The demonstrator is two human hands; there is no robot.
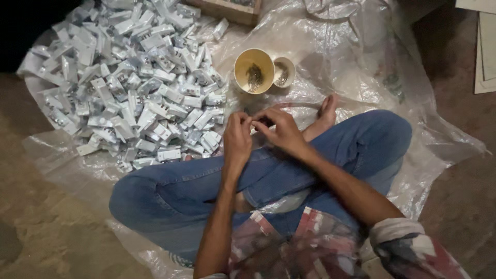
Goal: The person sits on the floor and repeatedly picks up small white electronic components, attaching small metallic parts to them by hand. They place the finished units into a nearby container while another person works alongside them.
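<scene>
While the person sits cross-legged on a clear plastic sheet (361, 57) spread over the floor, the open room lies mostly to the right and far right, where the sheet is bare and crumpled out to its ragged edge. To the left, a broad heap of small white plastic parts (129, 77) fills the sheet almost to its left edge and reaches right up to the near knee in blue jeans (170, 191). A bare foot (325, 111) rests just right of the hands, and a wooden box corner (230, 9) shows at the far edge.

Just beyond the hands stand two round containers touching each other: a larger yellow cup (253, 71) holding a dark cluster of tiny metal pieces, and to its right a smaller white cup (283, 72) with similar small pieces inside.

The left hand (237, 137) and right hand (281, 132) meet over the crossed legs, fingertips curled together and pinching a small dark part (262, 123) between them. It is too small and shadowed to tell its shape, but it sits at the fingertips of both hands.
</scene>
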